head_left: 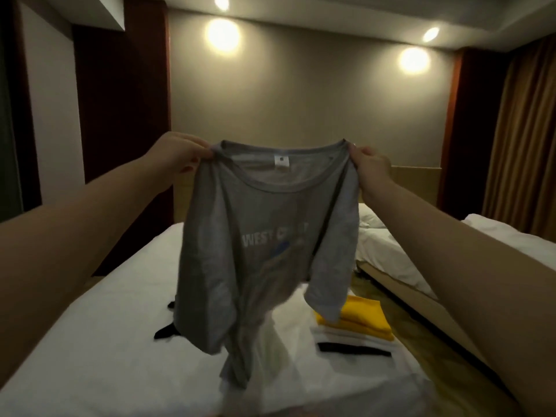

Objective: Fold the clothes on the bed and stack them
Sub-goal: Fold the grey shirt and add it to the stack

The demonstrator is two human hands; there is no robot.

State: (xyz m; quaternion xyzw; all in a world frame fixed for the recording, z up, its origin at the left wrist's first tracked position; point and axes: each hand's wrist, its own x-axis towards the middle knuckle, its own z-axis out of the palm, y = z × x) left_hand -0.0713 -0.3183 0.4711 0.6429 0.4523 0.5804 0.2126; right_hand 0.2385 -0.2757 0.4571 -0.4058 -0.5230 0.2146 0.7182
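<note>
You hold the grey T-shirt [264, 236] up in the middle of the frame, above the bed [105, 356]. Your left hand [177, 158] and right hand [371, 170] each pinch a shoulder tight, so it hangs open for folding. The folded stack [358, 329] waits at the lower right, yellow on top.

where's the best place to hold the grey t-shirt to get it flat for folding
At the two shoulder seams beside the collar, pinched from the outer sides, as the left hand and right hand do now. The grey t-shirt hangs from there, though twisted low down, so it can probably be lowered onto the bed.
</note>
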